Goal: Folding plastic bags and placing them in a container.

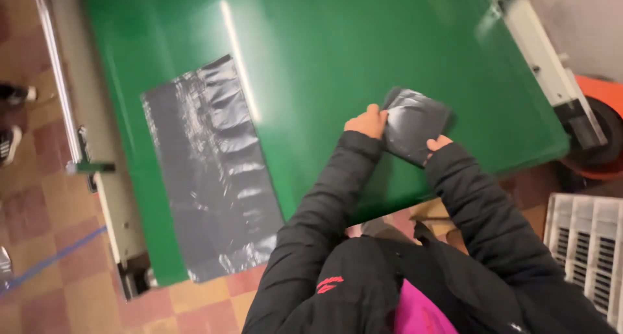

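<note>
Both your hands pinch the small folded dark-grey plastic bag on the green table: left hand closed on its left edge, right hand gripping its near corner. The flat grey plastic sheet lies well left.

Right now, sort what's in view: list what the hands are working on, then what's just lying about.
In hand:
- folded grey plastic bag, gripped by left hand and right hand
- green table beneath

Lying about:
- flat grey bag
- white crate
- orange wheel
</note>
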